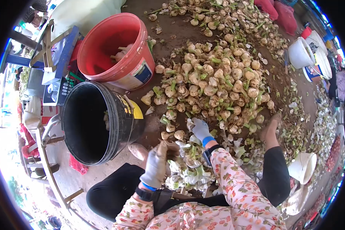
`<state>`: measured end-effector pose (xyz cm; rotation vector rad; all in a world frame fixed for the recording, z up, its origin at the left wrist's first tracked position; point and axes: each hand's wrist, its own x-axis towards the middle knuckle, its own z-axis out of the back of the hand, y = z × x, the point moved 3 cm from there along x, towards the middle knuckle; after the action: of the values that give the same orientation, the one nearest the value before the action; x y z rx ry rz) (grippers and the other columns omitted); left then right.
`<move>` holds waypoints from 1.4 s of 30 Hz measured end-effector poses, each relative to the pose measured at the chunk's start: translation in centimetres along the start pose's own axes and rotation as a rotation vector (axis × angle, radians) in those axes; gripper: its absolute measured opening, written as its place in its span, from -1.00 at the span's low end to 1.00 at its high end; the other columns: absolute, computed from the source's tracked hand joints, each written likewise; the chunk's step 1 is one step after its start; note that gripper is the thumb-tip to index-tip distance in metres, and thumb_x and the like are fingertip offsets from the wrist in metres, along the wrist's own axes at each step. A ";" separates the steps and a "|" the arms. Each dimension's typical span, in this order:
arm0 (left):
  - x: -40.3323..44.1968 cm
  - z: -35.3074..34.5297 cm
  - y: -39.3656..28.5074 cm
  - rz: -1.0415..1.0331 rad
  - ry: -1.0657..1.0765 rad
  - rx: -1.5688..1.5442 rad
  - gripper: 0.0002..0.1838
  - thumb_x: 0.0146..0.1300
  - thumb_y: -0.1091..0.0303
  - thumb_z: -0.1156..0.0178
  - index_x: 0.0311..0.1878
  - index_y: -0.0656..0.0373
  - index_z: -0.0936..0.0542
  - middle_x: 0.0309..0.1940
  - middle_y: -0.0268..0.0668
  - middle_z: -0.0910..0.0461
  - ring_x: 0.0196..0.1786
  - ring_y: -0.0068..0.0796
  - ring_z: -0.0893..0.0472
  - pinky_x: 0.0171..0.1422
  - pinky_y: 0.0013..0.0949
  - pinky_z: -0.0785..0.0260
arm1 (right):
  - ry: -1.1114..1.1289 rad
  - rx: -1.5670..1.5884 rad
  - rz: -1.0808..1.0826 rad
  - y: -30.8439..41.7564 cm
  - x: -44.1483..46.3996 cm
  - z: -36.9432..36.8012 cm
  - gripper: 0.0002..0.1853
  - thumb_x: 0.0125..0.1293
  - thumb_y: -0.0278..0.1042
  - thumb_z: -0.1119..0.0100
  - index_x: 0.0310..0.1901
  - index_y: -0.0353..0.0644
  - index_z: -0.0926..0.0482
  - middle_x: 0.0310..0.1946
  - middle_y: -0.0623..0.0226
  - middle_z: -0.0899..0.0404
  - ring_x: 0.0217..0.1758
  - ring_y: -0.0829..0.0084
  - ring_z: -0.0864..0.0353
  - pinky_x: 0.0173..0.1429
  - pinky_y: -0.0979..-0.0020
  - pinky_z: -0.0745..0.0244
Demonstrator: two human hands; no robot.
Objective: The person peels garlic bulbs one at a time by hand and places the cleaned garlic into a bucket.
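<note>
My left hand [157,163], in a whitish glove, is raised beside the black bucket [134,122]. Its fingers are curled around something brownish that I cannot make out. My right hand [199,129], gloved with a blue cuff, is at the near edge of a large pile of garlic bulbs [214,80]; its fingers are bent together, and what they hold is too small to name. A few loose bulbs [179,134] lie between my hands. Peeled skins and leaves [191,168] are heaped on the ground below them.
A red bucket [145,57] with some bulbs inside stands beyond the black one. A metal chair frame [46,161] is at the left. White buckets [301,53] stand at the upper right, and a white container [303,168] lies tilted at the lower right. More garlic [234,15] lies farther back.
</note>
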<state>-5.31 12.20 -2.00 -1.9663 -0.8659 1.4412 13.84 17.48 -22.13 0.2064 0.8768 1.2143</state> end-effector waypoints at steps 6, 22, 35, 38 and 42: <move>2.2 1.5 4.9 -0.143 0.039 0.218 -0.46 0.16 0.39 -0.20 0.22 0.31 -0.36 0.07 -0.28 -0.45 0.06 -0.50 -0.47 0.14 -0.47 -0.32 | 0.197 0.688 0.306 4.1 -8.1 4.0 -0.71 0.30 -0.31 -0.10 -0.01 -0.27 -0.48 -0.28 0.36 -0.58 -0.24 0.55 -0.56 -0.13 0.45 -0.46; -2.2 -2.8 1.3 -0.634 -0.014 0.504 -0.40 -0.25 0.59 -0.43 0.01 0.24 -0.55 0.05 -0.26 -0.38 0.15 -0.39 -0.40 0.27 -0.36 -0.24 | 0.221 0.932 0.142 9.4 -18.3 10.6 -0.58 0.27 -0.16 -0.20 0.02 -0.29 -0.43 -0.22 0.38 -0.53 -0.22 0.62 -0.47 -0.15 0.53 -0.42; -4.6 -3.8 1.6 -0.484 0.065 0.418 -0.43 -0.18 0.61 -0.44 0.01 0.23 -0.55 -0.03 -0.29 -0.47 0.01 -0.49 -0.49 0.14 -0.45 -0.35 | 0.178 1.027 0.196 8.9 -20.6 9.9 -0.70 0.30 -0.23 -0.14 -0.09 -0.29 -0.51 -0.39 0.51 -0.49 -0.40 0.70 -0.39 -0.33 0.63 -0.32; -4.9 -3.8 1.8 -0.233 0.141 0.059 -0.45 -0.08 0.54 -0.40 0.07 0.24 -0.50 -0.08 -0.28 -0.53 -0.08 -0.49 -0.54 0.10 -0.45 -0.38 | 0.218 0.914 0.190 8.3 -20.5 10.1 -0.76 0.31 -0.30 -0.13 -0.12 -0.30 -0.53 -0.42 0.50 -0.51 -0.40 0.71 -0.40 -0.33 0.65 -0.33; -4.5 -2.9 2.6 0.008 0.306 -0.279 -0.52 0.11 0.23 -0.30 0.07 0.23 -0.47 -0.19 -0.25 -0.58 -0.22 -0.46 -0.57 -0.13 -0.50 -0.43 | 0.221 1.009 0.330 8.0 -20.6 9.5 -0.88 0.28 -0.43 -0.11 -0.17 -0.21 -0.52 -0.44 0.47 -0.47 -0.46 0.71 -0.41 -0.42 0.60 -0.31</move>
<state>-3.04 6.88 -0.38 -2.3199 -0.9577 1.0266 12.96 5.31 -1.39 1.0733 1.6494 1.0015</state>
